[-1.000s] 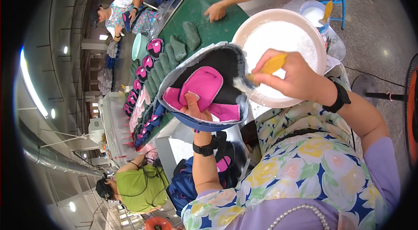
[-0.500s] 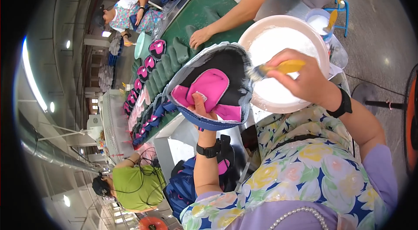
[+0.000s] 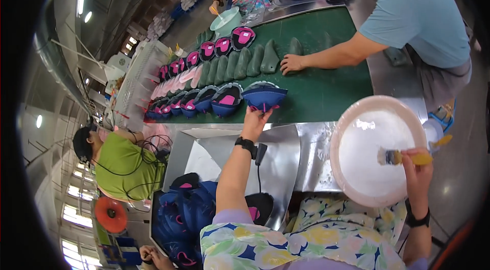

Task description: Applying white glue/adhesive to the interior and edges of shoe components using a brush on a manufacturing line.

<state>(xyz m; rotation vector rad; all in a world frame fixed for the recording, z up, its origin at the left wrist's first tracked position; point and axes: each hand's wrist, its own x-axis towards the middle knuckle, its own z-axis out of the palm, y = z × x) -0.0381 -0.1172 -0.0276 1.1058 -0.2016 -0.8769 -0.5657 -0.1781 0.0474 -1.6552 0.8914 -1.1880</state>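
My left hand [image 3: 253, 124] grips a blue shoe upper [image 3: 264, 98] by its lower edge, at the right end of a row of similar uppers [image 3: 226, 100] on the green work surface [image 3: 316, 104]. The upper's pink lining is mostly hidden from here. In my right hand [image 3: 419, 173] is a flat paintbrush [image 3: 419, 159] with a yellow handle. Its pale, wet-looking bristles are above the white liquid [image 3: 365, 142] in a wide pale pink basin [image 3: 337, 139]; whether they touch it I cannot tell.
Across the surface, a co-worker's hand [image 3: 292, 64] touches a dark green shoe last [image 3: 295, 46] beside several more. A box of blue uppers [image 3: 186, 214] stands near my left forearm. Another person holds a brush at a mint bowl [image 3: 226, 21]. A second yellow-handled brush [image 3: 442, 141] is beyond the basin.
My left hand has carried the upper away from me to the row's end on the green surface. The brush has left the upper's edge and is over the basin. My view has turned.
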